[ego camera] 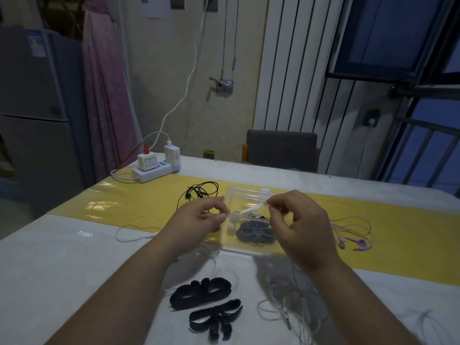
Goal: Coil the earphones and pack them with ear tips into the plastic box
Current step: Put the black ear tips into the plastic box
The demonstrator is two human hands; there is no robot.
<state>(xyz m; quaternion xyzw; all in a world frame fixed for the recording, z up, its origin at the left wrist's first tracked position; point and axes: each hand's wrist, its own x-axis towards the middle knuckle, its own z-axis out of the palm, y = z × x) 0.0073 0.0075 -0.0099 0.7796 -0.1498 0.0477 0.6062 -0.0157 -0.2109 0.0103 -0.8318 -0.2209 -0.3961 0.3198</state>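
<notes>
Both hands are up over the middle of the desk (74, 270). The left hand (199, 219) has thumb and forefinger pinched together on the thin wire of the white earphones (252, 209), its other fingers curled under. The right hand (300, 226) pinches the same wire at its fingertips, a little higher and farther back. A short white loop hangs between the two pinches.

That loop hangs right over the box (249, 246), a clear plastic one lying on the yellow strip (124, 202) that crosses the desk. Inside it sits a dark grey cluster of ear tips (254, 231), with a white bud (231, 228) just beside them on the left. I cannot tell how the lid stands; the plastic is too clear.

More white wire (137, 230) loops on the desk by the left forearm, and a tangle with a jack (288, 322) lies near the right forearm. Two black tip sets (200, 292) lie on the near side between the arms. Black earphones (199, 192) lie beyond the left hand, and purple earphones (356, 241) lie to the right of the box, well apart from it.

A power strip (154, 171) with chargers sits at the far left corner, and a chair (281, 150) stands behind the desk.
</notes>
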